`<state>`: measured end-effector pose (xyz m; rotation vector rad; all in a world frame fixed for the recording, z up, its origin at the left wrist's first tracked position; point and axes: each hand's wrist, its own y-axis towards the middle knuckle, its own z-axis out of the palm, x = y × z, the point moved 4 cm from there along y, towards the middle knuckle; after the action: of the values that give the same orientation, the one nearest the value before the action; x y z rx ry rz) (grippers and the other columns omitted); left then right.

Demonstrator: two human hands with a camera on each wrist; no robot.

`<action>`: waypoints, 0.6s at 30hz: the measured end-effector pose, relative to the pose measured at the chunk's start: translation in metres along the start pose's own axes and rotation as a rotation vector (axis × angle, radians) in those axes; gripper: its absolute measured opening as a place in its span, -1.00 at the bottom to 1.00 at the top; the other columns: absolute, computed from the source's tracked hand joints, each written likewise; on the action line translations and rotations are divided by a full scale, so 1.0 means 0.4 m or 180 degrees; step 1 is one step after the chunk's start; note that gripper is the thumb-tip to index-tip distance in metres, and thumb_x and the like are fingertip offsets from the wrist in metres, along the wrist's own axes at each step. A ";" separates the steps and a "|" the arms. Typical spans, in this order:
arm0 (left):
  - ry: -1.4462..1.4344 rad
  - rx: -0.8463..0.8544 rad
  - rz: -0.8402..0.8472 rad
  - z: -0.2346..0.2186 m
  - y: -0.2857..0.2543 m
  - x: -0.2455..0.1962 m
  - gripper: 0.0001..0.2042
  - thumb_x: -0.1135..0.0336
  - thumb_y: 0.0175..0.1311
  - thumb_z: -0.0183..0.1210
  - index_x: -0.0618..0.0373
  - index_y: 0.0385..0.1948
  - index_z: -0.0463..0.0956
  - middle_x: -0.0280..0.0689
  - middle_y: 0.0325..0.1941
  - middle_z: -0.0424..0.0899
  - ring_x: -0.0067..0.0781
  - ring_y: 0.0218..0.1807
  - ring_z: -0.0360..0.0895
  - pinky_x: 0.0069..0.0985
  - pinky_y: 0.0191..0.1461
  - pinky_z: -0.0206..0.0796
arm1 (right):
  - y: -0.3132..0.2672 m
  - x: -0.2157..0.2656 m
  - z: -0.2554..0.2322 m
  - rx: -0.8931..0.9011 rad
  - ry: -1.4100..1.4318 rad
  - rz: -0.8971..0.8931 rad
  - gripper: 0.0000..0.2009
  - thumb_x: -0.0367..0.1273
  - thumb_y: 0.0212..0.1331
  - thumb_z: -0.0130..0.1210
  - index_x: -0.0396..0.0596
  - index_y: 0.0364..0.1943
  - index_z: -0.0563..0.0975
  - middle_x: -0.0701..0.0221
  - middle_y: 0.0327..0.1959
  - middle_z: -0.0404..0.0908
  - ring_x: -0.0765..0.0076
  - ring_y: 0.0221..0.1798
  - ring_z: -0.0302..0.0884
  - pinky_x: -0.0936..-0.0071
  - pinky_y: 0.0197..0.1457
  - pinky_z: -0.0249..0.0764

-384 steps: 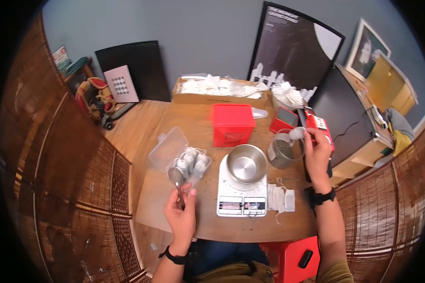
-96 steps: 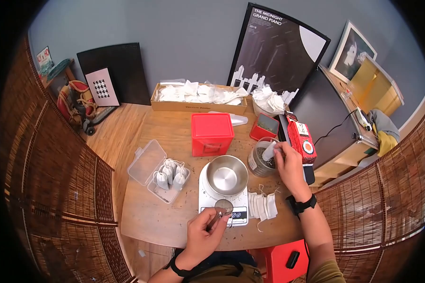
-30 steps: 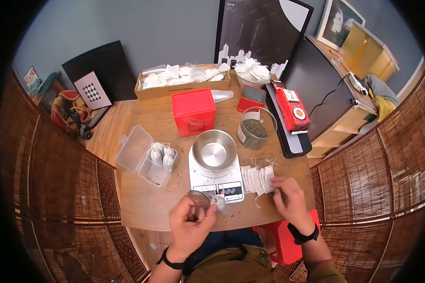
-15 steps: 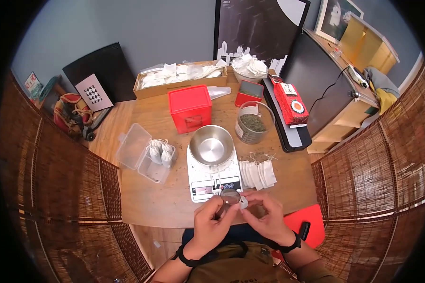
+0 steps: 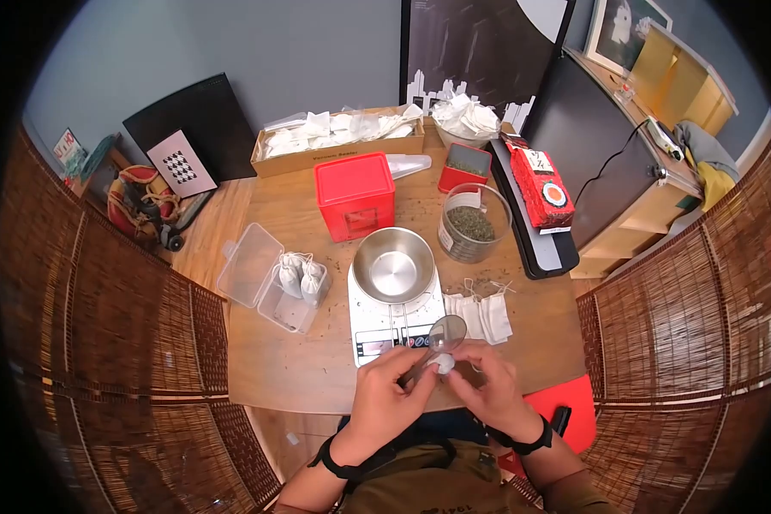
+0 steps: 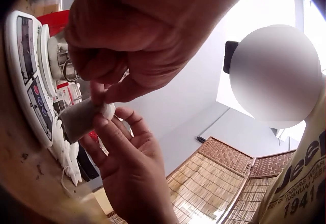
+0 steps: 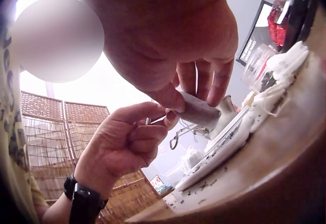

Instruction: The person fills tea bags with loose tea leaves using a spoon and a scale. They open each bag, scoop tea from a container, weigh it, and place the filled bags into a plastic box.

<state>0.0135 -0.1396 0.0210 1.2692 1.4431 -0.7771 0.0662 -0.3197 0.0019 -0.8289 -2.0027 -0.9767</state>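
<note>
In front of the kitchen scale (image 5: 370,321), both hands meet at a small drawstring tea bag (image 6: 79,121). Its lower part looks grey and filled, and its mouth is gathered white. My left hand (image 5: 384,396) holds a metal spoon (image 5: 447,330), bowl upward, and pinches the bag's gathered mouth. From the other side, my right hand (image 5: 490,390) holds the bag between thumb and fingers, as the right wrist view also shows at the bag's body (image 7: 198,111). A stainless steel pan (image 5: 394,265) sits on the scale. Flat white bags (image 5: 493,317) lie to its right.
An open clear plastic box (image 5: 274,313) with filled bags stands left of the scale. Behind are a red canister (image 5: 355,201), a glass jar of dried leaves (image 5: 473,224), a smaller red tin (image 5: 465,169) and a cardboard box (image 5: 338,152) of white bags. A red foil pack (image 5: 540,188) lies right.
Earlier my right hand held a bag at the jar, then reached the flat bags without it while my left hand held spoon and bag. Now my right hand has joined my left at the bag.
</note>
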 end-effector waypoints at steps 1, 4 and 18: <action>-0.0027 0.0038 0.0005 0.002 0.002 0.005 -0.85 0.52 0.29 0.40 0.36 -0.17 0.72 -0.26 -0.42 0.59 -0.65 -0.52 0.38 -0.55 -0.46 0.15 | 0.000 -0.005 0.001 0.0008 0.0076 -0.0034 -0.62 -0.61 0.21 0.38 -0.19 0.10 0.55 0.09 0.08 0.75 -0.07 0.13 0.77 0.17 0.19 0.68; -0.0204 -0.0045 -0.0084 0.009 0.007 -0.003 -0.86 0.53 0.29 0.39 0.34 -0.16 0.72 -0.28 -0.41 0.59 -0.70 -0.50 0.37 -0.58 -0.45 0.15 | 0.002 -0.006 -0.002 0.0020 0.0061 0.0043 -0.66 -0.60 0.22 0.38 -0.20 0.06 0.56 0.08 0.09 0.76 -0.07 0.17 0.77 0.18 0.22 0.68; -0.0302 -0.0139 -0.0298 0.015 0.008 0.043 -0.96 0.55 0.37 0.34 0.29 -0.24 0.66 -0.36 -0.41 0.60 -0.74 -0.50 0.36 -0.61 -0.47 0.15 | 0.036 0.014 0.022 -0.0115 -0.0102 -0.0217 -0.81 -0.62 0.28 0.33 -0.25 -0.07 0.61 0.02 0.09 0.77 -0.12 0.11 0.78 0.18 0.15 0.69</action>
<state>0.0196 -0.1392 0.0034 1.1236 1.4432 -0.8524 0.0717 -0.3040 0.0077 -0.8049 -2.0577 -1.0469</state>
